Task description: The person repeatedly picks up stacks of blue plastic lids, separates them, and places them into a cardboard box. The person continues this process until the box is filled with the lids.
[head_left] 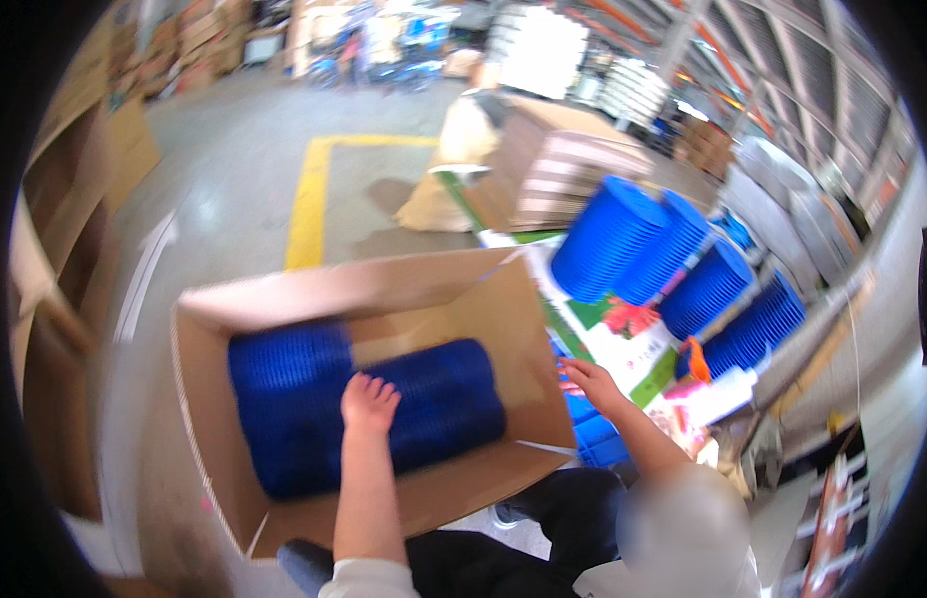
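- Blue stacks [439, 414] lie in a box [314, 289], centre frame.
- Left hand [370, 404]: grip released; right hand [591, 382]: grip unclear.
- Printed tabletop [623, 351], right; grey floor [224, 199], upper left.

To your right you had a worktop [643, 354] with a white and green print and a red flower on its surface. On it, four bright blue ribbed stacks [608, 239] ran in a row; by its right edge showed an orange item [697, 361] and a white one [725, 395], too blurred to name. Right in front of you, an open cardboard box [528, 344] carried dark blue ribbed stacks [439, 404] lying side by side; you couldn't see what supported it. The grey floor [234, 159] bore a yellow line [306, 219] and a white arrow [145, 269].
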A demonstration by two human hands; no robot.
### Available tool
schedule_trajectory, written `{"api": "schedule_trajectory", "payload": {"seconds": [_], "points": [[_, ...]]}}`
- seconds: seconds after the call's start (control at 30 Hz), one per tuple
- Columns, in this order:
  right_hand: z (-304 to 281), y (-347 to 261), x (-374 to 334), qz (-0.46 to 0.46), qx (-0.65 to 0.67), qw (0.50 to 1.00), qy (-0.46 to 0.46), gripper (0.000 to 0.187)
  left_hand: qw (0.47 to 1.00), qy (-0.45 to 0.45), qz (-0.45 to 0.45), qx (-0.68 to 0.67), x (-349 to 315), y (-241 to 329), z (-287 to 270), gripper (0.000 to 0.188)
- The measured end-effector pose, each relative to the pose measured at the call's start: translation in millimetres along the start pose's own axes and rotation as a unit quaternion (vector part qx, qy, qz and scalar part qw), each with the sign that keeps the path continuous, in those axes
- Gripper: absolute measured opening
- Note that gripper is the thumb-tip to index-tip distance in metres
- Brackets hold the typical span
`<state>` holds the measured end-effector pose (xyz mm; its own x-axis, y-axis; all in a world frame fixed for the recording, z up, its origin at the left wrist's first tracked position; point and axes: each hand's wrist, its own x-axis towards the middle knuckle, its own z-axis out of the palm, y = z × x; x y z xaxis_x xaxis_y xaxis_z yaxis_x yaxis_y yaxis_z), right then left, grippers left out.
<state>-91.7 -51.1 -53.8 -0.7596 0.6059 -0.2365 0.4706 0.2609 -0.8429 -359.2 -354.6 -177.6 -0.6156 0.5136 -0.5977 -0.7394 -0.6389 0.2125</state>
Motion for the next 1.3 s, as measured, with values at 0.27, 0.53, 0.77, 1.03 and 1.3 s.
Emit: {"api": "schedule_trajectory", "payload": {"seconds": [0.27, 0.53, 0.77, 1.03, 1.3], "points": [[-117.6, 8.8, 89.2, -0.074, 0.474, 0.845, 0.237, 0.045, 0.98, -0.085, 0.031, 0.18, -63.3, -26.1, 22.4, 0.045], [-156.8, -52.8, 187.4, -0.003, 0.559, 0.761, 0.33, 0.041, 0.964, -0.07, 0.013, 0.255, -104.9, -61.6, 36.8, 0.05], [-156.5, -69.5, 201.1, 0.101, 0.489, 0.788, 0.36, 0.021, 0.968, -0.066, 0.016, 0.243, -94.8, -69.7, 45.0, 0.037], [-153.5, -75.8, 218.5, 0.138, 0.48, 0.763, 0.411, 0.01, 0.972, -0.07, 0.027, 0.221, -101.4, -62.2, 48.3, 0.041], [-156.1, -55.7, 235.0, 0.105, 0.55, 0.705, 0.435, 0.006, 0.973, -0.077, 0.04, 0.212, -101.8, -58.2, 51.3, 0.037]]}}
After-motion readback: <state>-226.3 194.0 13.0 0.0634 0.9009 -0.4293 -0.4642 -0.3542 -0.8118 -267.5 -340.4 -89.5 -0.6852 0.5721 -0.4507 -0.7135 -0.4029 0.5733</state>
